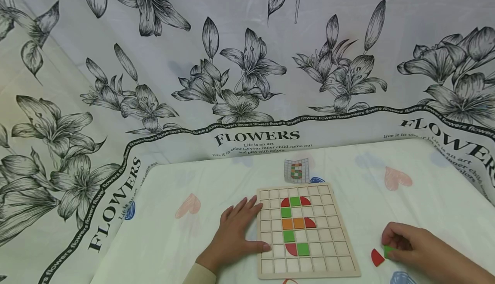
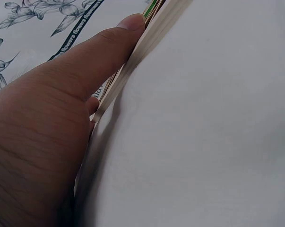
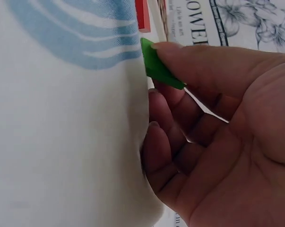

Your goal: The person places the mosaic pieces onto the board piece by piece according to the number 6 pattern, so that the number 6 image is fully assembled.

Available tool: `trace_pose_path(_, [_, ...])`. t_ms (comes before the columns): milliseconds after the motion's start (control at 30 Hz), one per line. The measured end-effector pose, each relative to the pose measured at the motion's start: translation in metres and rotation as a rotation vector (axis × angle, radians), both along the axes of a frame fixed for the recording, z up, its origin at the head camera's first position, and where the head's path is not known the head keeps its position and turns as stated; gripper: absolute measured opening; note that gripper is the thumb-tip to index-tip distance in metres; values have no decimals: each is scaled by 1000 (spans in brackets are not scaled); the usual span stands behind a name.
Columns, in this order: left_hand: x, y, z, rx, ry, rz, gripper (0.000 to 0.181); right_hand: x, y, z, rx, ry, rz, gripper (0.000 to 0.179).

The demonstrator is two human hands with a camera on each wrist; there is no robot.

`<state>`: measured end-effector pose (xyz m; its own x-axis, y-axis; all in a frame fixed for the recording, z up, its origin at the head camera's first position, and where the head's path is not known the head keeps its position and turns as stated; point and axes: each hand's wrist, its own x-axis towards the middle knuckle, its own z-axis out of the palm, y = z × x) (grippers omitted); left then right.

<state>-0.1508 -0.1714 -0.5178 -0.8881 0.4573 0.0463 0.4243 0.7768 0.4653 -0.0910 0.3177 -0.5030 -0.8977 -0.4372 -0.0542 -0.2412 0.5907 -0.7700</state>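
Observation:
A wooden grid board (image 1: 331,258) lies on the table, with green and orange squares and red quarter-round tiles set in some cells. My left hand (image 1: 236,232) rests at its left edge, fingers stretched out, the thumb (image 2: 133,22) lying over the rim. To the right of the board, my right hand (image 1: 411,245) pinches a green tile (image 3: 157,66) between thumb and fingers, low over the cloth. Beside those fingertips a red quarter-round tile (image 1: 377,257) lies on the table. The other fingers of that hand are curled in.
A small card with a coloured grid pattern (image 1: 296,170) lies just behind the board. A pale cloth printed with hearts (image 1: 397,178) covers the table. Behind it hangs a flower-printed curtain (image 1: 247,82).

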Motion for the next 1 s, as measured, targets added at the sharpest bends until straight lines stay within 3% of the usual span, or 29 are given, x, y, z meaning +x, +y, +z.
trace_pose_path(300, [-1,1,0,4,12,-6,110,-4,-12,6,4,148,-100,22])
trace_pose_path(767, [0,0,1,-11,-8,-1,110,-20,-49,39,-104,25,-74,11])
trace_pose_path(1000, [-1,0,0,-11,13,-3,110,-29,-73,49,-138,44,-67,11])
